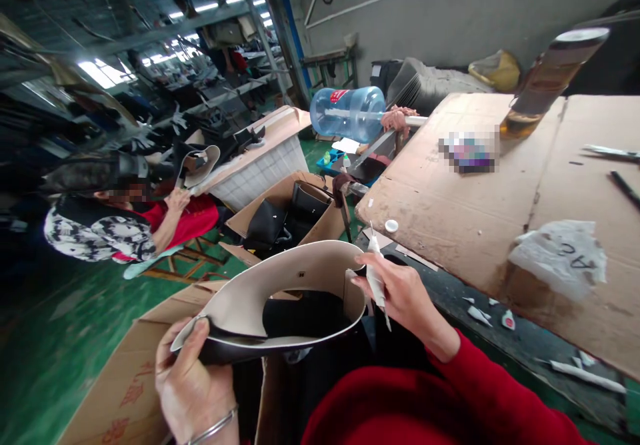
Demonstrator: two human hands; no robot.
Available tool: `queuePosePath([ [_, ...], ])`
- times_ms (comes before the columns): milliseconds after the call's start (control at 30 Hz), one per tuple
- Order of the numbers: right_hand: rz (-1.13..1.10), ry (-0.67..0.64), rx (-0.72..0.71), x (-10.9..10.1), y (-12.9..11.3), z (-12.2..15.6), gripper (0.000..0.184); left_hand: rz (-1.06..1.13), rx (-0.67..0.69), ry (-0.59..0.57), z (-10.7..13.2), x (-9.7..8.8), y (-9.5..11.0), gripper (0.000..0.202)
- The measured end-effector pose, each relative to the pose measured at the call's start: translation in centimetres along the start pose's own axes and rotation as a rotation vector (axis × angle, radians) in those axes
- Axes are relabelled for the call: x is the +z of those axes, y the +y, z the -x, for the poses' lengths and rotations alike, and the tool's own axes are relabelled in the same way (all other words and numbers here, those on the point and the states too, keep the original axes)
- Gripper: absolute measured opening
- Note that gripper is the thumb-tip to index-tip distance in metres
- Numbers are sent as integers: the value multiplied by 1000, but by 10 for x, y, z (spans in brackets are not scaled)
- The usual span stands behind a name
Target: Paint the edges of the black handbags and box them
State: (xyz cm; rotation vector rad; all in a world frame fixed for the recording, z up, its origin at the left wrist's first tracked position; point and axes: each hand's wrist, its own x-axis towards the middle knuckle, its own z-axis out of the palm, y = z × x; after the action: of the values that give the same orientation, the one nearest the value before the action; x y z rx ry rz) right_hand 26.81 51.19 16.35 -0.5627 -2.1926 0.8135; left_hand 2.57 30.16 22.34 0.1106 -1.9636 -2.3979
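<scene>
My left hand (195, 372) pinches the left end of a boot upper (235, 292), thumb on top. The upper is black outside with a beige lining, and it bulges into an open loop in front of me. At its right end is my right hand (400, 292), closed around a slim tool wrapped in white (375, 272), with thin tips sticking out above and below. The thumb and a finger of this hand also touch the upper's edge. Below the upper stands an open cardboard box (125, 365), its contents mostly hidden.
On the right, a cardboard-covered table (430, 212) bears a bottle of brown liquid (550, 82), a plastic bag (560, 258) and a white cap (391, 226). Small glue bottles (508, 320) lie along its lower ledge. Ahead, a box (320, 228) holds black uppers. A co-worker (120, 218) sits left.
</scene>
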Motion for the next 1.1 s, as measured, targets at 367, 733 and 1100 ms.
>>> queuePosePath([
  [367, 32, -91, -21, 21, -15, 5, 34, -56, 30, -11, 12, -1, -7, 30],
  [733, -92, -158, 13, 23, -22, 21, 26, -109, 13, -35, 16, -11, -15, 37],
  [1100, -321, -30, 96, 28, -23, 29, 23, -92, 18, -20, 18, -19, -16, 31],
])
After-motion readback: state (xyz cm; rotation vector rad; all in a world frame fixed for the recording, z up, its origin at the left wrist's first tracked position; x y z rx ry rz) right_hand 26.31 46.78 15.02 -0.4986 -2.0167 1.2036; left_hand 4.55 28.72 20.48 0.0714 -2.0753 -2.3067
